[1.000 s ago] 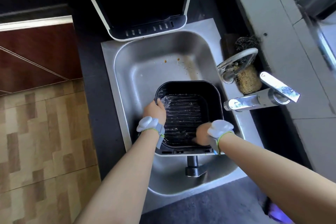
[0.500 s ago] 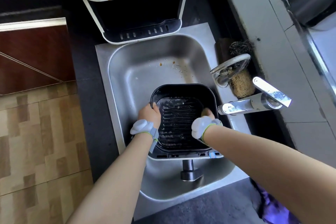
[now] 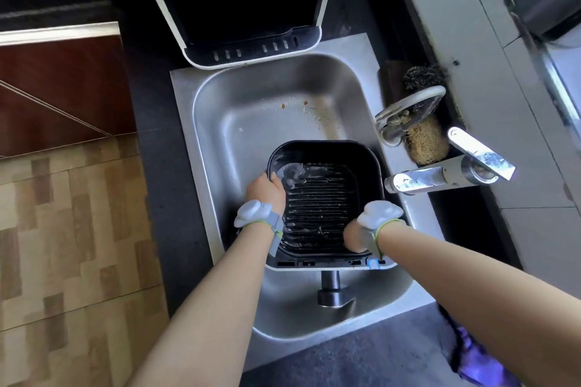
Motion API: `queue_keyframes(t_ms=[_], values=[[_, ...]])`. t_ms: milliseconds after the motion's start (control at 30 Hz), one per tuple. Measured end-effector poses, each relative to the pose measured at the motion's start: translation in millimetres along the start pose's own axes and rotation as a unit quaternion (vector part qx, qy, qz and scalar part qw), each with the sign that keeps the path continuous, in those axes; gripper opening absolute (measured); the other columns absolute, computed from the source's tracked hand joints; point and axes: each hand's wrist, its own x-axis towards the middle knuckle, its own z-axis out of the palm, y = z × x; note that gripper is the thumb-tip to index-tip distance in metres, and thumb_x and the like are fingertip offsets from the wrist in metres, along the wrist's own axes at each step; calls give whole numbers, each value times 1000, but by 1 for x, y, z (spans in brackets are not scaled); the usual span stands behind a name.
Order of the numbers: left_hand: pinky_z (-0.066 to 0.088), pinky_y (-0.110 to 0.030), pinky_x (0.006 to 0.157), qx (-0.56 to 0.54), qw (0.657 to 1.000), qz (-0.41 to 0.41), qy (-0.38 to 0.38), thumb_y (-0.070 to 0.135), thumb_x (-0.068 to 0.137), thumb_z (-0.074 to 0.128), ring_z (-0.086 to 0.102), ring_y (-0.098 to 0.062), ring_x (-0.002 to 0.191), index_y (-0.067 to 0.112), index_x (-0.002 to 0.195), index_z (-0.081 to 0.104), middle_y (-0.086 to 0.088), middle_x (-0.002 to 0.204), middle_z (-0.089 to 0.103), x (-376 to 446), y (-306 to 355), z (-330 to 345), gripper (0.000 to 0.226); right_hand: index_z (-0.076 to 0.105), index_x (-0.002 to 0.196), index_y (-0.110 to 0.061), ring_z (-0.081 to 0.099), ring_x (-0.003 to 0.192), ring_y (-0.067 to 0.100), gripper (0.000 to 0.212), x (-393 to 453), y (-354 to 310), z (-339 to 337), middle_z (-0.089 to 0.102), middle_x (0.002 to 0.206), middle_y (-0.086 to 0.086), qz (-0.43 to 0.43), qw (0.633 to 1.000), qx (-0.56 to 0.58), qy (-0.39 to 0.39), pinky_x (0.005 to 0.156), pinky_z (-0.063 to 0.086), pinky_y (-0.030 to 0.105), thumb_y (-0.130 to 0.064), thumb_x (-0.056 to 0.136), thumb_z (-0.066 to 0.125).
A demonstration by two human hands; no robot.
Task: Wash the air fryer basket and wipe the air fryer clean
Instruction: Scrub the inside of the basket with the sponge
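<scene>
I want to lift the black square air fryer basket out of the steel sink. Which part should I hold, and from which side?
Judging by its pose, take the black square air fryer basket by its dark stub handle. The handle juts from the near wall toward the person and is free, so come from the near side. The left hand already holds the far-left rim.
</scene>
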Motion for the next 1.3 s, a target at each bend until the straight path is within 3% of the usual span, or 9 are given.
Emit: queue_keyframes(t_ms=[67,167,267,367,500,700,900,1033,1300], values=[[36,-32,64,-3,1000,-3,0,24,99,35,59,-39,89,-1,95,61,-22,96,65,0,1,-2,37,51,77,8,52,97,22,24,2,-13,-5,60,104,22,-104,965,-241,-22,88,44,31,0,95,39],[37,-34,64,1,1000,-2,2,24,99,35,59,-39,89,-2,96,61,-23,97,65,-1,3,-1,37,64,92,15,64,87,21,22,-14,-55,0,66,97,20,-280,950,-40,-132,73,51,27,7,89,43],[35,-33,63,12,1000,6,12,23,99,36,59,-39,88,-2,93,62,-23,95,66,0,2,0,36,55,108,13,45,112,15,35,-18,-84,13,49,124,15,-163,962,214,-51,97,30,26,-13,102,31],[36,-32,63,27,1000,4,14,24,99,36,59,-38,88,-1,94,63,-21,95,66,3,2,1,37,62,103,-6,48,97,13,32,-6,-80,18,55,111,6,-178,966,179,-52,96,34,29,-31,98,42],[37,-34,65,26,999,12,26,23,99,36,59,-39,88,0,93,64,-21,95,67,4,2,3,36,63,91,-17,52,50,3,5,-10,-65,9,57,65,-4,-227,937,256,-70,54,44,20,-17,87,59],[42,-35,74,35,999,12,4,27,100,33,59,-37,94,2,99,63,-19,101,66,2,2,-1,39,61,84,-5,52,40,13,11,-15,-72,16,54,60,9,-216,846,486,-38,42,48,24,2,87,53],[37,-30,97,-52,987,-5,-153,39,100,31,49,-32,122,12,125,55,-13,129,57,4,-5,-25,45,70,98,-15,61,70,20,13,-4,-83,11,65,76,4,-187,723,651,137,79,57,44,-14,89,61],[35,-35,107,-260,939,-142,-175,46,98,30,51,-29,121,10,123,58,-14,130,56,6,-18,-33,52,70,106,-17,63,65,8,20,-10,-109,-7,68,72,-6,-239,664,695,138,65,55,25,-11,88,62],[50,-28,76,-431,846,-204,-239,42,97,26,63,-21,90,19,106,66,-7,99,69,15,-15,-37,46,35,52,-13,27,65,15,42,-37,-107,35,34,52,-1,-196,869,388,236,56,28,27,-24,84,60]])
